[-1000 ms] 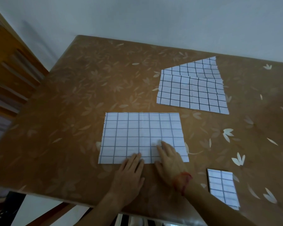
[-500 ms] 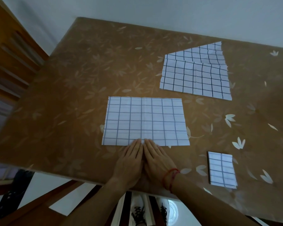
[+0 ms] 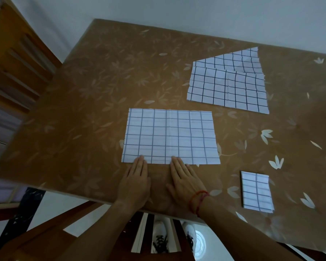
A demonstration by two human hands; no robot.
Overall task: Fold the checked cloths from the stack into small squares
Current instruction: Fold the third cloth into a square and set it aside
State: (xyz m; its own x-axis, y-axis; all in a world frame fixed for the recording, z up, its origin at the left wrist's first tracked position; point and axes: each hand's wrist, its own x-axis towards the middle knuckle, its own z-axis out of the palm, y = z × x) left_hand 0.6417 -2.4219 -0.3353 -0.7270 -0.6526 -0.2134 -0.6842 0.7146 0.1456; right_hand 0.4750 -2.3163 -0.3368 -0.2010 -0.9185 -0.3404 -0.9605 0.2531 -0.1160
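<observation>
- I see left hand (image 3: 137,182), right hand (image 3: 184,182) flat, fingers (image 3: 140,162) released, tips on 6 o'clock edge of spread cloth (image 3: 170,136).
- stack (image 3: 228,89) 1 o'clock, folded square (image 3: 256,191) 4 o'clock.

I read this as home, likely dining corner. Counter (image 3: 83,119) wears glossy brown cover printed with pale leaves and flowers, household sort. Slatted wooden furniture (image 3: 13,59) stands at left; wooden seat frame (image 3: 45,236) sits under near edge. Plain white wall (image 3: 177,12) behind, pale floor (image 3: 51,204) below. Dim indoor light.
</observation>
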